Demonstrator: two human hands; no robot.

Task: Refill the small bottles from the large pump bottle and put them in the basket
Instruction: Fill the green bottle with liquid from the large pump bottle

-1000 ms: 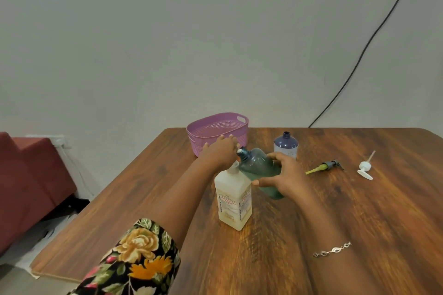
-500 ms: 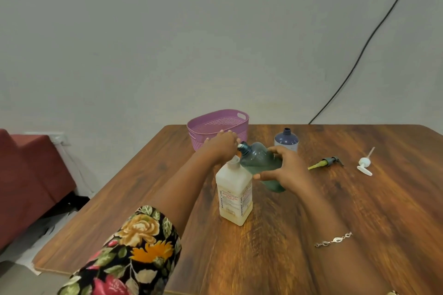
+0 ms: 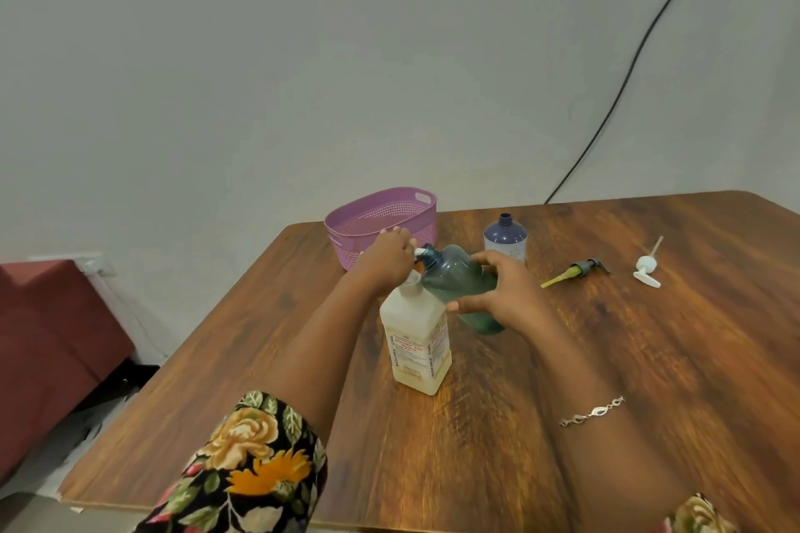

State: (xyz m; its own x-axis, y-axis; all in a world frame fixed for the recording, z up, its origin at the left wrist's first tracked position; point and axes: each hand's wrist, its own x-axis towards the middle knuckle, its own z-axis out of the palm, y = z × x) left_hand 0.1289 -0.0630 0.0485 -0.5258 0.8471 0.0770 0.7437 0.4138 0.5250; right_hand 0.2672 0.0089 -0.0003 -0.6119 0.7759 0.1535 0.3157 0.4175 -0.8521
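Note:
The large cream pump bottle stands on the wooden table. My left hand rests on top of its pump head, fingers curled over it. My right hand grips a small green bottle, tilted with its open neck up against the pump nozzle. A small blue bottle stands uncapped behind my right hand. The purple basket sits at the table's far left, with nothing visible inside.
Two loose pump tops lie to the right: a dark one with a yellow-green tube and a white one. A black cable runs down the wall. A red seat stands left of the table.
The camera view has tilted slightly, so everything sits a bit lower and right in frame. Both hands and the bottles keep the same pose.

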